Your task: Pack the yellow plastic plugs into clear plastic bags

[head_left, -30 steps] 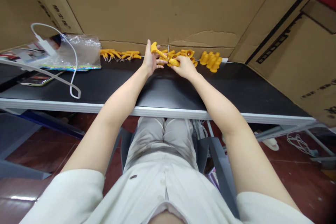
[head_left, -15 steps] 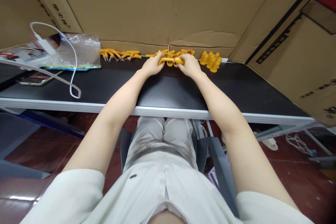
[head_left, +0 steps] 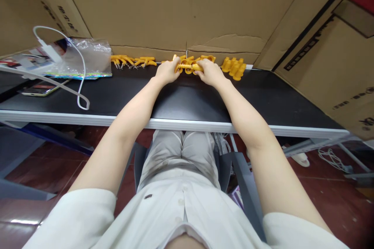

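Both of my hands are at the back of the black table, in front of the cardboard wall. My left hand (head_left: pixel 168 71) has its fingers closed on the left end of a yellow plastic piece (head_left: pixel 187 66). My right hand (head_left: pixel 211 72) is closed on the right side of it; the fingers hide much of its shape. Behind and below it lie more yellow parts with round openings (head_left: pixel 189 71), partly hidden by my hands. Several yellow corkscrew handles (head_left: pixel 124 59) with metal spirals lie to the left. On the right stand several yellow bell-ended plastic parts (head_left: pixel 233 67) in a group.
A clear plastic bag (head_left: pixel 90 56), a white cable (head_left: pixel 83 66) with its plug, and a phone (head_left: pixel 43 87) lie at the left. The cardboard wall (head_left: pixel 146 7) closes off the back, and a cardboard panel (head_left: pixel 327 70) the right. A metal edge (head_left: pixel 189 124) runs along the table's front.
My left hand has shifted slightly left, and a yellow end now sticks up above its fingers. My right hand has barely moved. The parts on the table stay where they were.
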Motion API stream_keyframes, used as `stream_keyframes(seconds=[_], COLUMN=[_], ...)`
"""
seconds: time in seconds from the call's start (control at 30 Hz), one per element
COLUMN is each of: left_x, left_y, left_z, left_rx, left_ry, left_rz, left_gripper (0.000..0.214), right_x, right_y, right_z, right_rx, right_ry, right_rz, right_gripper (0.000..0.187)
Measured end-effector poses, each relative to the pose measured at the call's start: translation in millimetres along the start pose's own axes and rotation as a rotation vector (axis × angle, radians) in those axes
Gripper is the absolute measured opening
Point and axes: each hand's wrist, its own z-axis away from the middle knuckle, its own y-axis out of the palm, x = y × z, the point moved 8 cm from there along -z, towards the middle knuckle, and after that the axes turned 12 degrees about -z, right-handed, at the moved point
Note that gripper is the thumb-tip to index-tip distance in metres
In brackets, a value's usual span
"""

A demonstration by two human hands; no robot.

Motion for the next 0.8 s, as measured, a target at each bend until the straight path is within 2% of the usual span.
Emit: stream_keyframes(seconds=[0.23, 0.43, 0.6, 0.8], left_x=[-2, -2, 3, 5], left_y=[-6.7, -1.5, 7.1, 9.9], left_z=[3, 2, -2, -4], left_rx=[0.051, 0.066, 0.054, 0.036], left_ry=[-0.051, -0.031, 0.008, 0.008], left_rz=[-0.125, -0.11, 0.055, 0.084], left_gripper=[0.066, 0.064, 0.061, 0.063], right_x=[-11, -11, -9, -9], right_y=[15, 13, 8, 8], right_z=[-3, -3, -2, -2], right_rx=[0.106, 0.087, 0.053, 0.016], right_ry=[0.003, -0.004, 0.004, 0.017], right_rz=[-0.202, -0.098, -0.048, -0.012], right_gripper=[0.033, 0.03, 0.042, 0.049])
